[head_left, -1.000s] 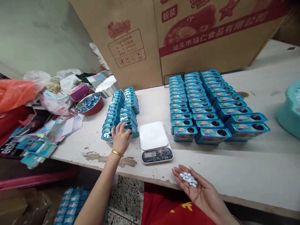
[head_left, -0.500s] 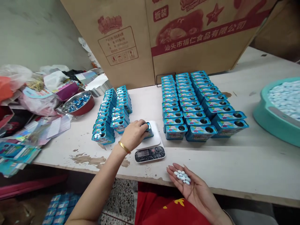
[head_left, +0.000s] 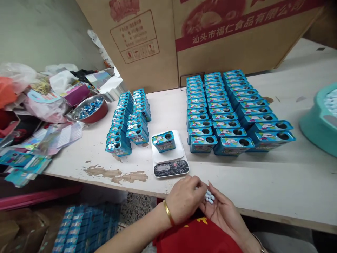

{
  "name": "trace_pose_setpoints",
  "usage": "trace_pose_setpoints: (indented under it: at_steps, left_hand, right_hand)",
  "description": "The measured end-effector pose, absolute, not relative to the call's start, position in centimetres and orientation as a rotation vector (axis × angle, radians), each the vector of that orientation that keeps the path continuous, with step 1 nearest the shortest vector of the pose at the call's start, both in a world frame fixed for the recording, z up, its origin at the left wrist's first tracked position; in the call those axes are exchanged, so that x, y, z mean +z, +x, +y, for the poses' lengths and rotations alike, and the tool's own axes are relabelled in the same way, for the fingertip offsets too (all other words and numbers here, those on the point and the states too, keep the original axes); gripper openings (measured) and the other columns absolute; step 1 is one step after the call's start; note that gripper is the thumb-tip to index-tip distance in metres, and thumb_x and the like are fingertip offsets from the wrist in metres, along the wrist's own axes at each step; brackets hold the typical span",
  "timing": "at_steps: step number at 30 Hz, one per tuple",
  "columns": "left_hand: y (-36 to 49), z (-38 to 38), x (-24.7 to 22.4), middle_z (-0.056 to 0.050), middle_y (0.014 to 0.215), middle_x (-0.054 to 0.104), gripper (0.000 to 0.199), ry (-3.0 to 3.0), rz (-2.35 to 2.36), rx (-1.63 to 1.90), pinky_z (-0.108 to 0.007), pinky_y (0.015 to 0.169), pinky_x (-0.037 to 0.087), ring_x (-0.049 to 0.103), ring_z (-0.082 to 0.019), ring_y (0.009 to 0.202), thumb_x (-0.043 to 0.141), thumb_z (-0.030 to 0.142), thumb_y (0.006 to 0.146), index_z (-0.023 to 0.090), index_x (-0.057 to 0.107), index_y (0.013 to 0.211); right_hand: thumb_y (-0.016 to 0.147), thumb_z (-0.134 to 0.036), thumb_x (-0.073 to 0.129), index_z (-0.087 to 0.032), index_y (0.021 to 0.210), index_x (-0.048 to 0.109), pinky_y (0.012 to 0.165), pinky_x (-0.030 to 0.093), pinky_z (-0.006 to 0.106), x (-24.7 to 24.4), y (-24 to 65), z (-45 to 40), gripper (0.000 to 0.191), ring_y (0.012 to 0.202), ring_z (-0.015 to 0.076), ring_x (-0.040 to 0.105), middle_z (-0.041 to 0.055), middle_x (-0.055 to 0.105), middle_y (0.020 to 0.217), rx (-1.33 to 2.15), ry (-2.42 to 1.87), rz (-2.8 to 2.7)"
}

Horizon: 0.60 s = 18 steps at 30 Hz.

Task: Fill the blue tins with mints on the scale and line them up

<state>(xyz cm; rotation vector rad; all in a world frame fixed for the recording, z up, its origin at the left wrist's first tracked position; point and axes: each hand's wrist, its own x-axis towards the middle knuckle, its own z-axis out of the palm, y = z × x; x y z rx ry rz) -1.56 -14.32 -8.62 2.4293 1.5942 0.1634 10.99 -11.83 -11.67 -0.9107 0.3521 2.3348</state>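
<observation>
two bare hands meet low over the front edge of a chipped white laminate tabletop: the left hand, a gold bangle on its wrist, reaches across to the right hand, which lies cupped palm up, its fingers loosely curved beneath a small heap of pale blue oval tablets. the left fingers are bunched narrowly at the heap, though whether they pinch a tablet i cannot tell. just ahead, a flat white kitchen scale with a dark display strip carries one rectangular turquoise tin, its round opening facing up. to the scale's left stand two columns of matching glossy tins, with pale tablets showing in the nearest openings, so that smaller group looks filled. to its right, a much larger block of turquoise tins stands in tight rows, their round holes dark, so those look unfilled, though the pictures cannot confirm it. at the right edge, a rounded teal plastic basin holds pale tablets, while a steel bowl with a red outside sits among crinkled plastic bags at the left. a brown cardboard carton with red print rises behind everything.
</observation>
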Motion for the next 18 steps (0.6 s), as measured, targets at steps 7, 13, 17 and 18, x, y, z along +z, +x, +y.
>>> trace_pose_setpoints:
  at_steps: [7,13,17,18]
  left_hand:
    - [-1.4,-14.6,-9.8,-0.006,0.09,0.056,0.007,2.383,1.61,0.295,-0.029,0.069,0.047,0.052,-0.017,0.081,0.049,0.021,0.087,0.016,0.054,0.089]
    - [-1.6,-14.9,-9.6,-0.006,0.091,0.058,0.009,2.324,1.562,0.411,-0.03,0.07,0.048,0.054,-0.018,0.081,0.054,0.023,0.083,0.017,0.054,0.09]
    - [-5.0,-14.5,-8.5,-0.009,0.103,0.056,0.033,2.116,1.835,1.126,-0.032,0.08,0.047,0.054,-0.019,0.096,0.059,0.029,0.082,0.02,0.048,0.112]
    - [-6.5,-14.0,-8.3,-0.01,0.109,0.055,0.043,1.985,2.013,1.305,-0.035,0.083,0.046,0.053,-0.021,0.1,0.061,0.031,0.08,0.02,0.045,0.118]
  right_hand:
    - [0.075,-0.013,0.066,-0.013,0.088,0.067,0.067,0.056,0.023,-11.9,11.1,-12.1,0.013,0.069,0.0114,0.068,0.0019,0.073,0.082,2.353,-0.92,0.338]
    - [0.078,-0.01,0.062,-0.011,0.086,0.067,0.06,0.055,0.018,-11.9,11.0,-12.2,0.01,0.067,0.0102,0.068,0.003,0.073,0.081,2.351,-0.917,0.363]
    - [0.083,-0.014,0.056,-0.008,0.095,0.066,0.078,0.057,0.027,-10.8,10.4,-11.3,0.016,0.087,0.0175,0.069,0.0111,0.073,0.093,2.39,-0.929,0.27]
    - [0.083,-0.015,0.055,-0.008,0.098,0.065,0.084,0.055,0.03,-10.3,10.0,-10.9,0.019,0.096,0.0198,0.067,0.0134,0.071,0.099,2.402,-0.93,0.246]
